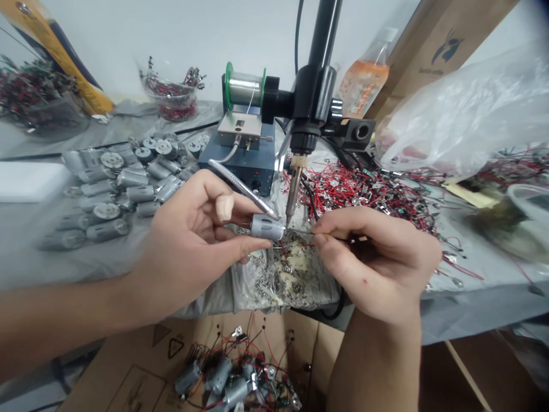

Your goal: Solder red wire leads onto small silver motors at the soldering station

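My left hand (201,229) grips a small silver electric motor (266,227) between thumb and fingers, its end turned to the right. One of its fingers wears a pale fingertip cover (225,207). A thin dark wire (300,230) is pinched in my right hand (369,257), its tip at the motor's end. Just above that spot points the tip of a soldering iron (294,191), fixed upright in a black stand (315,91). The metal solder feed tube (244,189) slants down to the same place. Whether wire and motor touch the iron I cannot tell.
Silver motors (137,177) lie heaped at left. Red and black wires with small parts (364,191) pile up at right. Behind stand a solder spool (245,86) and a blue feeder box (257,163). Below, a cardboard box (141,366) holds wired motors (235,389).
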Demonstrator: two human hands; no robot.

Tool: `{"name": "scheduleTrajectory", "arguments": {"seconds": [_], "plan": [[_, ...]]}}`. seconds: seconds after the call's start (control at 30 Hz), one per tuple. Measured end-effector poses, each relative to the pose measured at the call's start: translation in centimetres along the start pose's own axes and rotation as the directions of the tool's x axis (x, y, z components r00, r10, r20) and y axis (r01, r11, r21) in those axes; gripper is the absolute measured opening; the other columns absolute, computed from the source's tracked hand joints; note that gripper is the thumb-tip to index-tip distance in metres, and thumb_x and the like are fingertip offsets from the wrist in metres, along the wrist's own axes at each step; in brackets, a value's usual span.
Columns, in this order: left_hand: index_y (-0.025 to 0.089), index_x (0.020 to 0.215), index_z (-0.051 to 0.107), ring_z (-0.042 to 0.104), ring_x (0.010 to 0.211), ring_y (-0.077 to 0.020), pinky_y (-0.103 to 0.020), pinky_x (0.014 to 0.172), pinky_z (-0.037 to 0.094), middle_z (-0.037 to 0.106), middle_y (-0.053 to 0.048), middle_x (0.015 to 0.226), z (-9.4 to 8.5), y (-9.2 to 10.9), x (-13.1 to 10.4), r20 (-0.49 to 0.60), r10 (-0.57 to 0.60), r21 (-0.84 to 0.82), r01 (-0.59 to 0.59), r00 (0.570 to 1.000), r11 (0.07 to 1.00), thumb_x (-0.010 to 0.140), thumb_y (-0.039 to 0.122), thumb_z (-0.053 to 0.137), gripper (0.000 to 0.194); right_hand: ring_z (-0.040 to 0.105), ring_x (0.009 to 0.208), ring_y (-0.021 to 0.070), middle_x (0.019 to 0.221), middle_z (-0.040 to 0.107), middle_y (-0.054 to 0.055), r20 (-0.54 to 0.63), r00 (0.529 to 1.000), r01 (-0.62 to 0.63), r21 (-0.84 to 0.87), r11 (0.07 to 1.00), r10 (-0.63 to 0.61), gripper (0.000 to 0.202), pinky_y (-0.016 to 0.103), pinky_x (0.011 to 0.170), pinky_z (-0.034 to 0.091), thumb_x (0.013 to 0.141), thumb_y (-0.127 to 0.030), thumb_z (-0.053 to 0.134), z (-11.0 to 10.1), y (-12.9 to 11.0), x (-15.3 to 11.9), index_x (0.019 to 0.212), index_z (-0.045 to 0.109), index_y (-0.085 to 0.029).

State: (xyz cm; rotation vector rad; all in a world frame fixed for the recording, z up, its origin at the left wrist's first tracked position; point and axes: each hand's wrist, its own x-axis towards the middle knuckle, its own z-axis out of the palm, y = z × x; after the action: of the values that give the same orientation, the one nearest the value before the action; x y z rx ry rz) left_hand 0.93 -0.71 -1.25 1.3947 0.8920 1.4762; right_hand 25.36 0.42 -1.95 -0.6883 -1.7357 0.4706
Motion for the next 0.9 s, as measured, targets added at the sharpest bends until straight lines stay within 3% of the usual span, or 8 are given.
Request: {"name": "scheduleTrajectory", "arguments": {"seconds": [0.47,0.9], "plan": [[0.029,0.097,0.064,0.096,0.096,-0.0182,-0.019,0.075,0.079,0.097,0.003,0.109,-0.44,-0.07,-0.22,0.012,0.000,0.123,-0.002,1.000,0.992,0.083,0.001,0.099,0.047,0.053,0.057,0.0068,0.070,0.064,-0.008,-0.027,1.000,-0.002,-0.018,1.000,0.002,0.020,0.021,0.053,0.042,0.096,-0.005,0.079,0.09,0.11,-0.37,0.093,0.082,-0.024],[0.029,0.096,0.061,0.098,0.102,-0.0214,-0.025,0.078,0.083,0.098,0.003,0.114,-0.92,-0.76,-0.37,0.037,0.055,0.128,-0.059,0.998,0.990,0.086,-0.001,0.099,0.049,0.053,0.055,0.0078,0.068,0.065,-0.008,-0.011,1.000,0.001,0.002,1.000,-0.001,0.020,0.023,0.052,0.041,0.096,-0.005,0.078,-0.03,0.07,-0.29,0.093,0.082,-0.024]]}}
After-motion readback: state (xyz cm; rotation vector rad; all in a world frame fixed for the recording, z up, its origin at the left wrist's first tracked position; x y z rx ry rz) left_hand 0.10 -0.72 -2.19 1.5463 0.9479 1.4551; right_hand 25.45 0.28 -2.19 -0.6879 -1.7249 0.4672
